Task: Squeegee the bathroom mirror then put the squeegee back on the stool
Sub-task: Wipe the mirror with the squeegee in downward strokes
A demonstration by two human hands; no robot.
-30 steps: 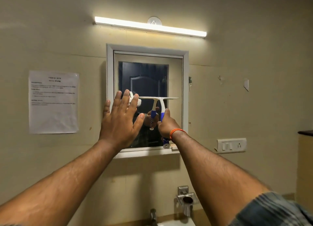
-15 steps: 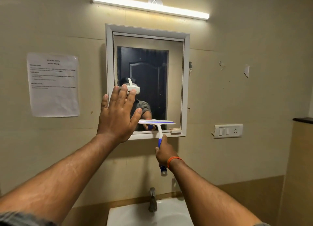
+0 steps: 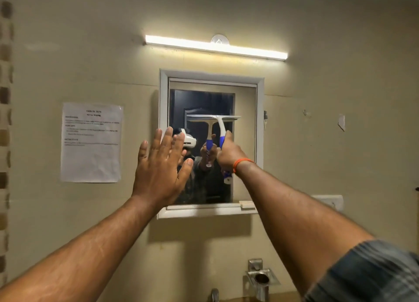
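A white-framed mirror (image 3: pixel 246 143) hangs on the beige wall under a tube light. My right hand (image 3: pixel 229 153), with an orange band on the wrist, grips the blue part of the handle of a white squeegee (image 3: pixel 221 126). Its blade lies level against the glass in the mirror's upper middle, and its reflection shows just to the left. My left hand (image 3: pixel 159 168) is flat with fingers spread, over the mirror's left frame and glass. The stool is out of view.
A printed paper sheet (image 3: pixel 91 142) is stuck to the wall left of the mirror. A switch plate (image 3: pixel 331 202) sits at the right, a metal holder (image 3: pixel 261 276) and a tap (image 3: pixel 214 295) below. A narrow ledge runs along the mirror's bottom frame (image 3: pixel 204 212).
The squeegee went down from mid-mirror to the bottom edge, then back up to the upper middle of the glass. My left hand stayed flat at the mirror's left side.
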